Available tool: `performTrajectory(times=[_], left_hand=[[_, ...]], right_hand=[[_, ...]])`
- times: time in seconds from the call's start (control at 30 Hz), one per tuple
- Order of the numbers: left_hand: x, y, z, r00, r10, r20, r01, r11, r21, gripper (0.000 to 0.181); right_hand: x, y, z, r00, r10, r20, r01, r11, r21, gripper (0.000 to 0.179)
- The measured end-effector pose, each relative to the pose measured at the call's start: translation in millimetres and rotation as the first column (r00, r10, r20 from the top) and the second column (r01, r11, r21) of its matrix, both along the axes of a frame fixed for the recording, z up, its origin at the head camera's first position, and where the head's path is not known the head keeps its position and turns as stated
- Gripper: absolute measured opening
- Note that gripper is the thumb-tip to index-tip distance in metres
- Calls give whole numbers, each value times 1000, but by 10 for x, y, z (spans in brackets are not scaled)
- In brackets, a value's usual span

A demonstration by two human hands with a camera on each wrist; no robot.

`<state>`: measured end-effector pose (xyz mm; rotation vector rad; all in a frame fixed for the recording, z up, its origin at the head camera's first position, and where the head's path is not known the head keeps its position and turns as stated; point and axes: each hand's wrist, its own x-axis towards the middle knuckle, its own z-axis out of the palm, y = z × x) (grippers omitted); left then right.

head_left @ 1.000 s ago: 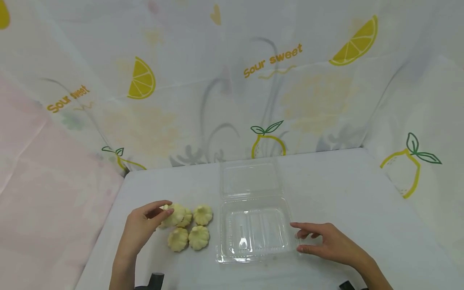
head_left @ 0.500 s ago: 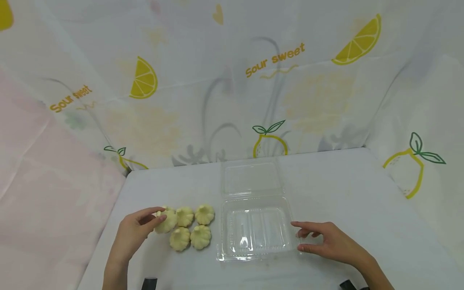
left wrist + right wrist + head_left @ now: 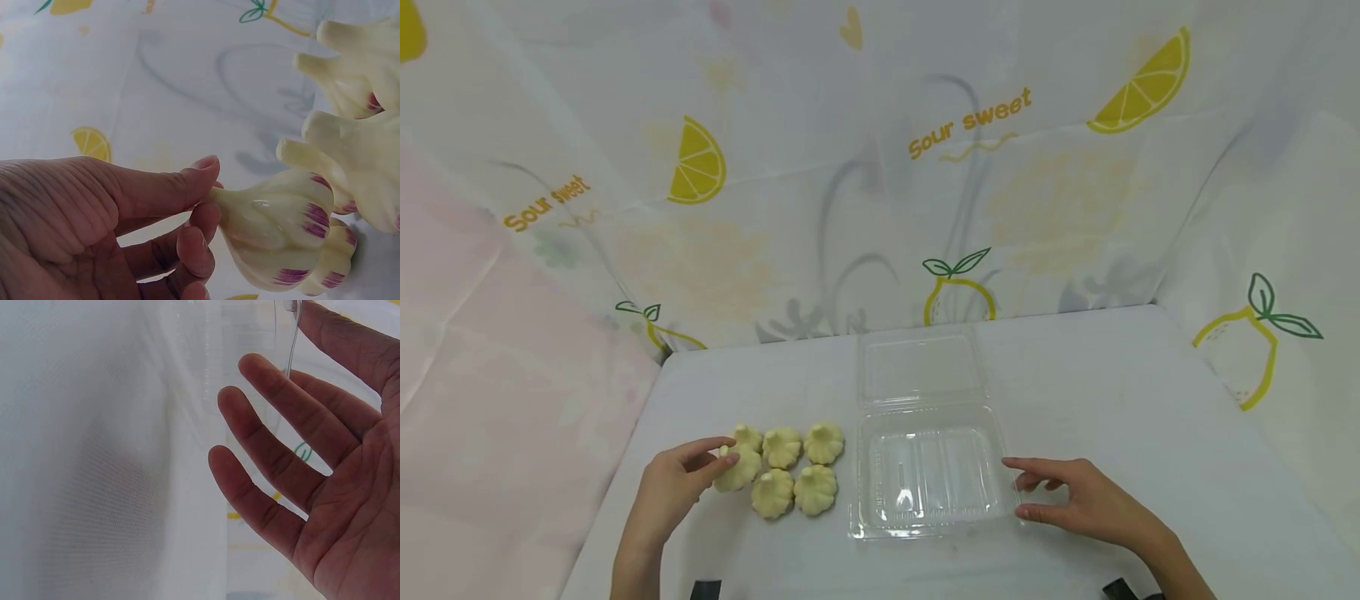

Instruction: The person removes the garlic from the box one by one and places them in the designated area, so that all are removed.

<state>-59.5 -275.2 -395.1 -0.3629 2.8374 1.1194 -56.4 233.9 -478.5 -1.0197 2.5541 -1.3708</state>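
In the head view my left hand [image 3: 677, 483] pinches the stem of a garlic bulb [image 3: 739, 471] between thumb and fingers. The left wrist view shows this garlic bulb [image 3: 275, 234] as glossy cream with purple streaks, its stem tip hidden by the fingertips. Several more garlic bulbs [image 3: 815, 490] stand close by to its right and behind it, in two rough rows. Right of them lies a clear plastic clamshell box [image 3: 928, 529], its lid [image 3: 917, 367] folded back. My right hand [image 3: 1075, 500] rests thumb and forefinger at the box's right edge, the other fingers loosely extended.
The white table [image 3: 1075, 375] bears the bulbs and the box. A lemon-printed cloth [image 3: 820, 208] hangs along the back and right, and pinkish cloth [image 3: 512, 375] hangs at the left.
My left hand has brought the garlic bulb left and toward me, lowering it at the left end of the group. A bulb behind it shows more now. My right hand stays at the box edge.
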Motion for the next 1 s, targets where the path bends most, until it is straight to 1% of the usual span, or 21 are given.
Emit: performTrajectory(times=[0.13, 0.3, 0.53, 0.77, 1.0], left_hand=[[-5, -24, -33, 1000, 6, 24, -5, 1000, -8, 46], [-9, -49, -69, 1000, 11, 22, -11, 1000, -11, 44], [-2, -63, -111, 999, 13, 47, -12, 1000, -18, 44], [-18, -77, -156, 999, 14, 41, -13, 1000, -23, 43], [-21, -94, -226, 998, 10, 61, -9, 1000, -13, 43]], right_hand=[[-1, 1, -18, 1000, 5, -12, -6, 1000, -9, 53], [-5, 8, -32, 1000, 4, -21, -5, 1000, -6, 53], [-14, 10, -25, 1000, 7, -12, -7, 1000, 1, 53], [-13, 3, 8, 1000, 6, -1, -6, 1000, 6, 54], [-6, -1, 7, 1000, 2, -3, -2, 1000, 9, 53]])
